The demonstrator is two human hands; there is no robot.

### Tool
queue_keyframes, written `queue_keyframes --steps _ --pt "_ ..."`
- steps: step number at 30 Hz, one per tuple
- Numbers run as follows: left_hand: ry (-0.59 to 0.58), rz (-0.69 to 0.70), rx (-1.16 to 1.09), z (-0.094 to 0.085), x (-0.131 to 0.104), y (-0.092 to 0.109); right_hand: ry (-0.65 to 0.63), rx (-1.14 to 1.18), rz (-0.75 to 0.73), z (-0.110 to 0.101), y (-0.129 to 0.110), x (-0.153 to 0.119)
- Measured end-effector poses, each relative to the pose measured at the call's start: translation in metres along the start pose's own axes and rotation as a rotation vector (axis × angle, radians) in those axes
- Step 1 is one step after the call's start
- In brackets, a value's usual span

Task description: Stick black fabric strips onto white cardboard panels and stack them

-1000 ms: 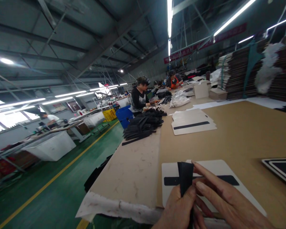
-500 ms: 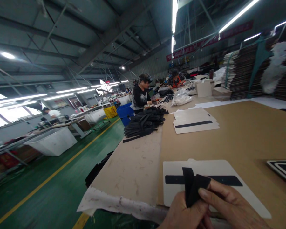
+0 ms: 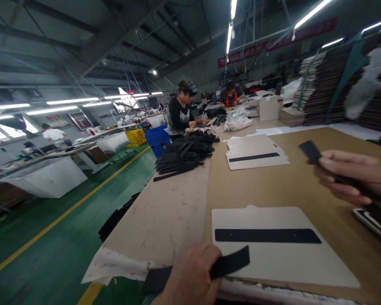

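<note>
Left hand grasps black strip partway along, tip over pale board | dark band on board, ahead-right of that hand | right hand, farther, pinches second strip; light, flat grip should prevent creasing | strip pile well beyond left hand

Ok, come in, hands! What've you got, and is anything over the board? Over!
Left hand: gripping black strip. Right hand: gripping another black strip. Pale board: dark band across it. In the way: left strip's end hides board's near-left corner.
</note>
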State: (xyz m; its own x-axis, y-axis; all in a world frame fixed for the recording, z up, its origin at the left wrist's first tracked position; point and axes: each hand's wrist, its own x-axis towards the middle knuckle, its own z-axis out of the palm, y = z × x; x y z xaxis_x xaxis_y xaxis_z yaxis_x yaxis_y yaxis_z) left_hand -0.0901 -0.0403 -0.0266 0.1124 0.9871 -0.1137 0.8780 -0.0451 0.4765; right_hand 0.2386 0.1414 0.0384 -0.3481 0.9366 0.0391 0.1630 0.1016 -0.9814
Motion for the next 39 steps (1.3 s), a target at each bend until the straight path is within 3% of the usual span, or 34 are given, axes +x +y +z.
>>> queue_keyframes --steps 3,6,10,14,21,39 --pt "0.139 0.039 0.119 0.006 0.021 -0.004 -0.174 0.053 0.169 0.042 -0.007 0.018" --pt "0.166 0.040 0.160 0.018 0.038 -0.012 -0.410 -0.048 0.265 0.082 0.012 0.041" --pt "0.201 0.056 0.157 0.030 0.047 -0.026 -0.557 -0.167 0.206 0.125 0.038 0.064" --pt "0.249 0.097 0.121 0.036 0.046 -0.033 -0.662 -0.267 0.156 0.152 0.050 0.077" --pt "0.248 0.110 0.070 0.040 0.048 -0.037 -0.732 -0.415 0.005 0.170 0.066 0.090" --pt "0.207 0.098 0.142 0.040 0.046 -0.038 -0.753 -0.532 -0.019 0.176 0.063 0.085"
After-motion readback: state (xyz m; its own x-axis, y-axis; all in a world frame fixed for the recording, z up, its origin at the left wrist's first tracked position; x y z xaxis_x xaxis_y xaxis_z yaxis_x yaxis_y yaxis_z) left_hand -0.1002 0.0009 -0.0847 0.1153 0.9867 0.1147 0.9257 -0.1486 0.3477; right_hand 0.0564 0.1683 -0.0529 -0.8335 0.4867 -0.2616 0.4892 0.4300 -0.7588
